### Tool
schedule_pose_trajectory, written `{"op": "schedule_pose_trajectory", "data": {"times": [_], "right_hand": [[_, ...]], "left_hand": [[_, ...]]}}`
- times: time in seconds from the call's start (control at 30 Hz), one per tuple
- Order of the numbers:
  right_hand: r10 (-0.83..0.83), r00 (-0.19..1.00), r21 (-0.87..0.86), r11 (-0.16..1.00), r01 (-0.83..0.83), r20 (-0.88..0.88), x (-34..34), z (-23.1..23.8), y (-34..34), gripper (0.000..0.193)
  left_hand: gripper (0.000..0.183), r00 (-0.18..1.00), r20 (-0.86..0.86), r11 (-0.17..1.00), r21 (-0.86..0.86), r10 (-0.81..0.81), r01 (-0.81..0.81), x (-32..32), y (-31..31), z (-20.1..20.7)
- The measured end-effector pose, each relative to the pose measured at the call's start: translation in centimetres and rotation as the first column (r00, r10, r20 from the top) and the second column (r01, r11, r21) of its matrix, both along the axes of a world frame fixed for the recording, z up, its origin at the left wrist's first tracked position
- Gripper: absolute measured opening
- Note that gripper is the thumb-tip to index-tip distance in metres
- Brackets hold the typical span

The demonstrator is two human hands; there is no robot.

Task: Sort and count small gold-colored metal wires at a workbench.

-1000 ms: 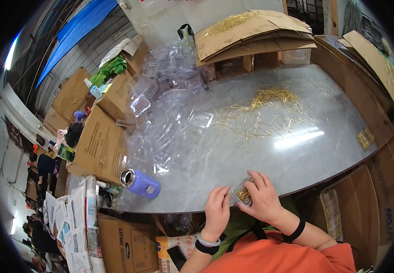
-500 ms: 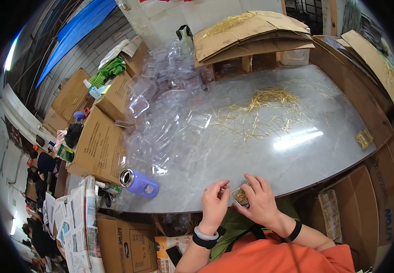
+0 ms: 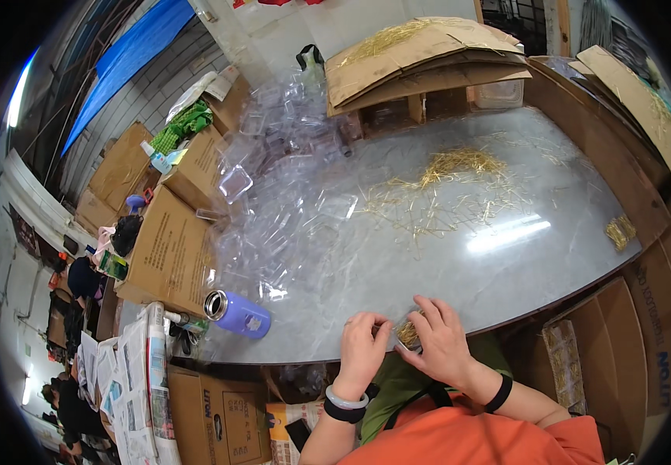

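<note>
At the table's near edge, both hands work around a small clear plastic box [image 3: 407, 334] with gold-coloured wire pieces in it. My right hand [image 3: 445, 341] is closed over the box's right side, thumb below and fingers above. On its left, my left hand [image 3: 364, 347] has thumb and fingers drawn together close to the rim; what they pinch is too small and hidden to make out. A loose heap of thin gold wire pieces [image 3: 463, 167] lies farther up the grey table [image 3: 366, 287], with strands scattered around it.
A large pile of empty clear plastic boxes [image 3: 273, 194] covers the table's left side. An uncapped purple bottle [image 3: 241, 314] stands near the left front. Cardboard [image 3: 428, 58] roofs a compartmented rack at the back. A gold wire bundle [image 3: 620, 232] lies at the right edge. People work far left.
My left hand has shifted very slightly left and down. The right hand stays on the box, and the view has tilted a little.
</note>
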State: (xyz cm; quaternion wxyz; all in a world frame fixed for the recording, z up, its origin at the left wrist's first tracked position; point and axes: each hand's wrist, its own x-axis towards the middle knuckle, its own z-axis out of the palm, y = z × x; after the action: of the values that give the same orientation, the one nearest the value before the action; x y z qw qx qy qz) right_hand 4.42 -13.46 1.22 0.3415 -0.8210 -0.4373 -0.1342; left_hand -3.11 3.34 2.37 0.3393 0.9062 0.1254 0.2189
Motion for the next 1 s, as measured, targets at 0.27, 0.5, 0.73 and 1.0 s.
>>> {"op": "schedule_pose_trajectory", "data": {"times": [0.27,0.5,0.73,1.0], "right_hand": [[0.009,0.999,-0.051,0.999,-0.007,0.039,0.2,0.6,-0.1,0.056],[0.006,1.0,-0.046,0.999,-0.005,0.029,0.5,-0.1,-0.3,0.054],[-0.129,0.991,-0.082,0.988,0.13,0.018,1.4,0.8,-1.0,0.058],[0.035,0.98,-0.088,0.995,-0.053,-0.198,2.2,1.3,-1.2,0.083]], "left_hand": [[0.017,1.0,-0.01,0.996,0.088,-0.011,0.012,0.1,-0.1,0.2],[0.027,0.974,-0.226,0.993,0.12,0.018,0.009,0.9,-0.7,0.9],[0.024,1.0,-0.006,0.947,-0.322,-0.002,0.0,0.1,-0.5,1.1],[0.042,0.976,0.082,0.979,0.026,-0.203,0.201,-0.1,-2.5,-0.6]]}}
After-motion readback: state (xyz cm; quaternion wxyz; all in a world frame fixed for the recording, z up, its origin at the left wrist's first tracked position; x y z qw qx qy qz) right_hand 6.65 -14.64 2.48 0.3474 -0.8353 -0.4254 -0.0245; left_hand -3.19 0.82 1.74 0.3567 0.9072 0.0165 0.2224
